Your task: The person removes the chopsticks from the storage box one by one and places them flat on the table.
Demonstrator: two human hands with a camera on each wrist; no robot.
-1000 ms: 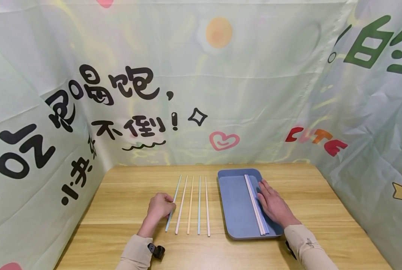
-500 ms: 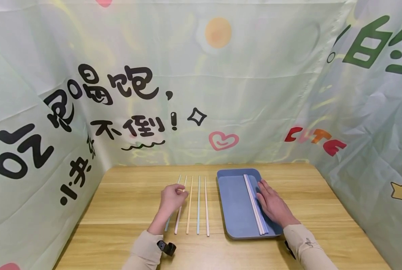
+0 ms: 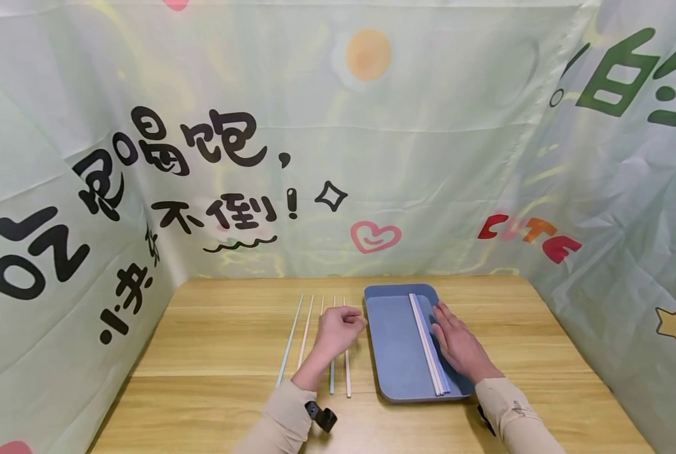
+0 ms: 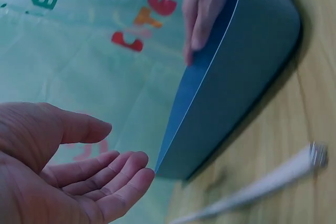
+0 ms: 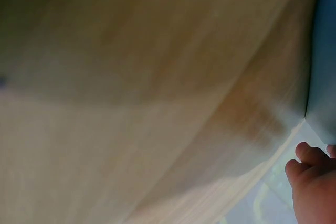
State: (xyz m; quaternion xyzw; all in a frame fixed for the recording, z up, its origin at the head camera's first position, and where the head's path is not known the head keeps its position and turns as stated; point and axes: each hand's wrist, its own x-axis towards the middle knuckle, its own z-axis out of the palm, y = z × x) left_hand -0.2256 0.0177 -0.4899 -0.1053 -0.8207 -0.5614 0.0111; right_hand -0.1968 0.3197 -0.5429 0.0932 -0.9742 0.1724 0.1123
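Currently hovering with empty, loosely parted left hand (image 3: 338, 331) at nine o'clock of blue tray (image 3: 391, 353); resting straight-fingered right hand (image 3: 460, 347) at three; could roll lined-up chopsticks (image 3: 347, 378) askew by dipping low.

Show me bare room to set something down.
Bare: wooden table left of the leftmost chopstick and right of the right hand; blue tray left of the grouped chopsticks. Crowded: chopstick row reaching under the left hand, and the tray's right side.

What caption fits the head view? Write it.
Empty left hand over a row of chopsticks, right hand at blue tray.
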